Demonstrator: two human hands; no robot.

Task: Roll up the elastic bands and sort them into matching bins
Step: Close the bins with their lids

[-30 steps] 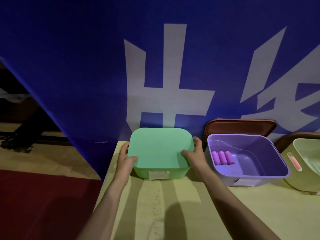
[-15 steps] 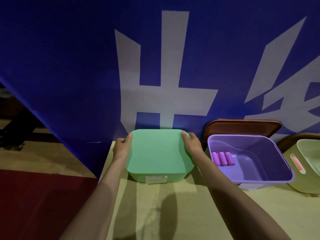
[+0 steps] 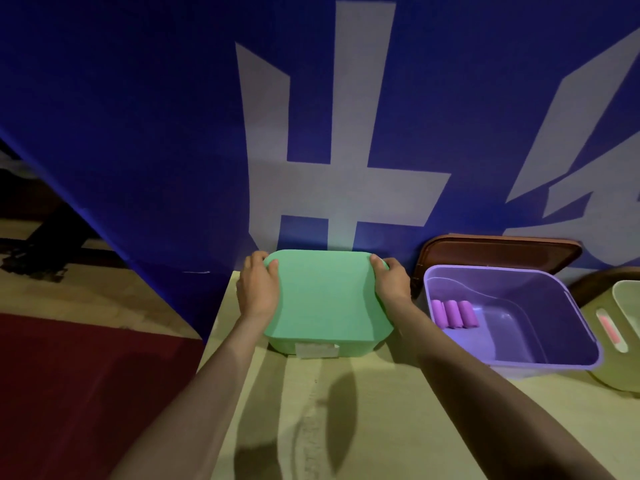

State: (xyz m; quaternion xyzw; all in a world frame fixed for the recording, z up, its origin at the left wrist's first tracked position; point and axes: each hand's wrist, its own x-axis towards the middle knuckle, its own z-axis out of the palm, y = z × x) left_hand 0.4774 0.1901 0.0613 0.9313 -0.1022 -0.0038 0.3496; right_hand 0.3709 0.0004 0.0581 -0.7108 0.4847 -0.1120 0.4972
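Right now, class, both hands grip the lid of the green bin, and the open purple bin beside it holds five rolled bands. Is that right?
Not quite. The head view shows three rolled bands lying in the open purple bin, not five. The rest is right: the left hand and the right hand grip the green lid on the green bin.

The left grip and the right grip have slid from the green lid's sides to its far corners, fingers curled over the edge.
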